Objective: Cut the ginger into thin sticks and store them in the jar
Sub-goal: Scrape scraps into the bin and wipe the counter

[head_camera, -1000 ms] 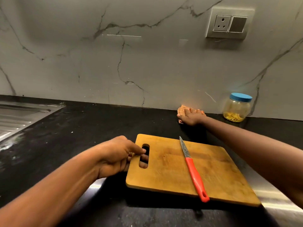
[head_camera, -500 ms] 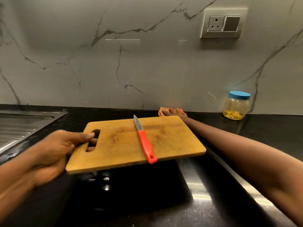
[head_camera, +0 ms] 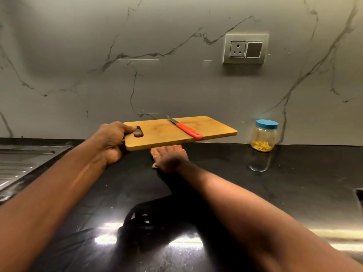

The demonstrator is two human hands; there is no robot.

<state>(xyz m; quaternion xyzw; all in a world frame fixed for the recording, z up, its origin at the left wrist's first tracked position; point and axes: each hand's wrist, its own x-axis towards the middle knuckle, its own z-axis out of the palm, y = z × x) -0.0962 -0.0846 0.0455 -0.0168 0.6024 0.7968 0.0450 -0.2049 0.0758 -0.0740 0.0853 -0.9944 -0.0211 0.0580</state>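
Board (head_camera: 176, 132) aloft, gripped by left hand (head_camera: 112, 142); loose knife (head_camera: 185, 127) may slide off. Right hand (head_camera: 170, 157) flat on cloth, desk's back edge.

Your cutting board (head_camera: 176, 134) is honey-brown wood; on it, your knife (head_camera: 185, 128) shows a red handle and silver blade. The jar (head_camera: 264, 136) is clear glass, blue-lidded, holding yellow sticks. The countertop (head_camera: 294, 183) is glossy black; the wall (head_camera: 98, 55) is grey marble with dark veins.
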